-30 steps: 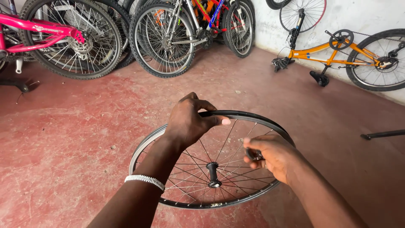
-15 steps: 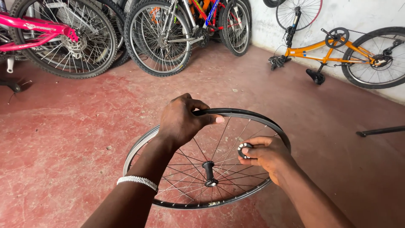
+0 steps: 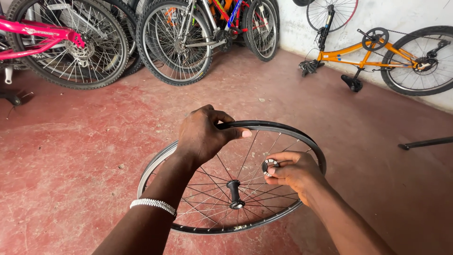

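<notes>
A bare bicycle wheel [image 3: 292, 134], black rim with thin silver spokes and a black hub [image 3: 234, 193], is held tilted above the red floor. My left hand [image 3: 205, 134] grips the top of the rim, thumb stretched along it. My right hand [image 3: 292, 171] is inside the wheel among the spokes on the right side, fingers pinched on a small round silver spoke tool [image 3: 269, 166]. A white beaded bracelet [image 3: 153, 204] sits on my left wrist.
Several bicycles stand along the back: a pink one [image 3: 42, 35] at the left, dark ones [image 3: 188, 38] in the middle. An orange bicycle [image 3: 377, 54] lies upside down by the white wall. A black bar [image 3: 424, 143] lies on the floor at the right.
My right hand has moved left and down along the spokes, and the silver tool now shows at its fingertips. The left hand keeps its hold on the rim.
</notes>
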